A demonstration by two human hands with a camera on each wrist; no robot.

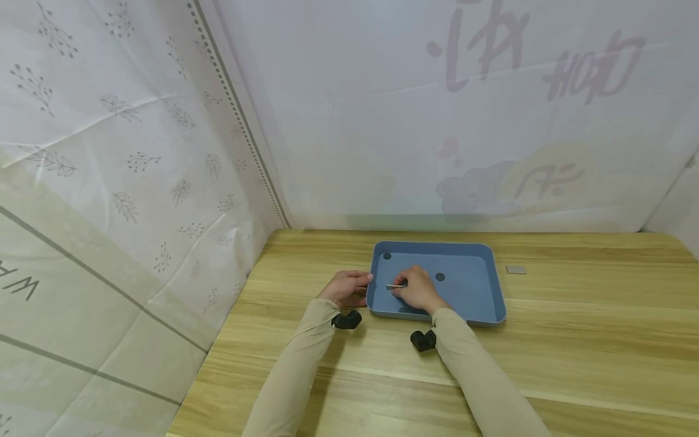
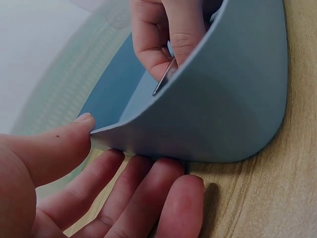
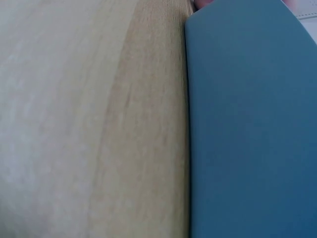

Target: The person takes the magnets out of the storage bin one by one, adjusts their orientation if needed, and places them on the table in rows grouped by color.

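Note:
A shallow blue rectangular tray (image 1: 469, 290) sits on the wooden table. At its left end my left hand (image 1: 347, 287) holds the wall, the thumb (image 2: 74, 141) at the rim and the other fingers against the outside. Inside the tray, toward its left half, my right hand (image 1: 419, 290) pinches a thin flat piece with a shiny metal edge (image 2: 165, 79); fingers cover much of it. Two small dark discs (image 1: 387, 256) (image 1: 440, 277) lie on the tray floor, one in the far left corner, one right of my right hand. The right wrist view mostly shows the tray's outer wall (image 3: 247, 119).
A small grey rectangular plate (image 1: 516, 269) lies on the table (image 1: 590, 340) just right of the tray. Something dark (image 1: 405, 309) shows by the tray's near wall, partly hidden. Printed white curtains (image 1: 349, 121) hang behind the table and at the left.

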